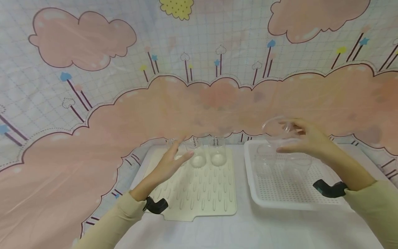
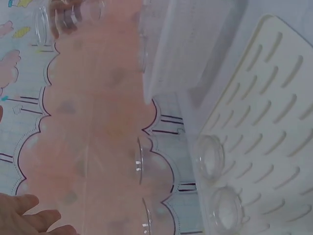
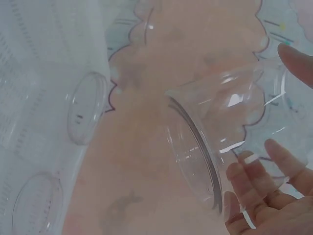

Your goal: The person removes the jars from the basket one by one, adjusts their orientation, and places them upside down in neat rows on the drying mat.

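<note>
My right hand (image 1: pixel 306 140) grips a clear cup (image 1: pixel 274 128) above the white basket, thumb on one side and fingers on the other. In the right wrist view this cup (image 3: pixel 210 122) lies tilted on its side, its rim turned away from the palm. Two more clear cups stand in the basket, one left (image 1: pixel 264 166) and one right (image 1: pixel 296 167). My left hand (image 1: pixel 169 162) reaches over the cream ridged board (image 1: pixel 205 193), fingers spread, holding nothing. Beside it, clear cups (image 1: pixel 198 155) stand in a row along the board's far edge, the leftmost partly hidden behind the hand.
The white perforated basket (image 1: pixel 248 173) stands right of the board, with a strip of white tablecloth (image 1: pixel 245 224) between them. A cartoon-print curtain (image 1: pixel 199 107) rises directly behind the table. Black wrist cameras (image 1: pixel 155 205) sit on both sleeves.
</note>
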### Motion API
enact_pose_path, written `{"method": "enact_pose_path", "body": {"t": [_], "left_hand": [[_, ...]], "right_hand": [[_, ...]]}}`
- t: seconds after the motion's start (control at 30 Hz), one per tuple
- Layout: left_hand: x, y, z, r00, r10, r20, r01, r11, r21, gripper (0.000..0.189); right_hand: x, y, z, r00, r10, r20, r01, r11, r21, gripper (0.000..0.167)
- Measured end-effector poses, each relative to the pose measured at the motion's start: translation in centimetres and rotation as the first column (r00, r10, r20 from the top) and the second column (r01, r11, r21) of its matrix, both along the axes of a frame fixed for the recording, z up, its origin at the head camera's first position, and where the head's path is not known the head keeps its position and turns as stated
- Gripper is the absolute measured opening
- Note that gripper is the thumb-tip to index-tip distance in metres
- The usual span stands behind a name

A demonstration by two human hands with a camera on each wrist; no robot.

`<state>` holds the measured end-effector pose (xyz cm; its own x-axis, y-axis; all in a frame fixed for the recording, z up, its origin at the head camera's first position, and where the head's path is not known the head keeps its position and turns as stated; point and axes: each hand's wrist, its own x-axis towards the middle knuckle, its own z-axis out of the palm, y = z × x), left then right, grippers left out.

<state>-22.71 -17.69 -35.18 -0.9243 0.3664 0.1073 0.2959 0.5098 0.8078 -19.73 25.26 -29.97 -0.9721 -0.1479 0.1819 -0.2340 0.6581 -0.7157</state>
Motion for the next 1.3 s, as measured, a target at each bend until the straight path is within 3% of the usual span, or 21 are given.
{"method": "enact_pose_path", "body": {"t": [0.27, 0.6, 0.97, 1.3], "left_hand": [[0.9, 2.6, 1.0, 0.995, -0.095, -0.036, 0.097, 0.994, 0.046, 0.08], [2.0, 5.8, 1.8, 0.979, -0.196, -0.058, 0.202, 0.968, 0.151, 0.082], [3.1, 8.5, 2.4, 0.967, -0.229, -0.116, 0.25, 0.943, 0.219, 0.083], [4.1, 9.7, 2.0, 0.962, -0.264, -0.076, 0.274, 0.913, 0.302, 0.077]], "right_hand": [[-0.1, -1.8, -0.1, 0.999, 0.034, -0.035, -0.033, 0.998, 0.056, 0.087], [0.6, -4.3, -0.3, 0.987, 0.119, -0.105, -0.109, 0.989, 0.103, 0.091], [1.8, -7.0, -0.6, 0.954, 0.202, -0.22, -0.166, 0.971, 0.171, 0.081], [2.9, -9.0, -0.6, 0.907, 0.262, -0.329, -0.145, 0.929, 0.341, 0.082]]}}
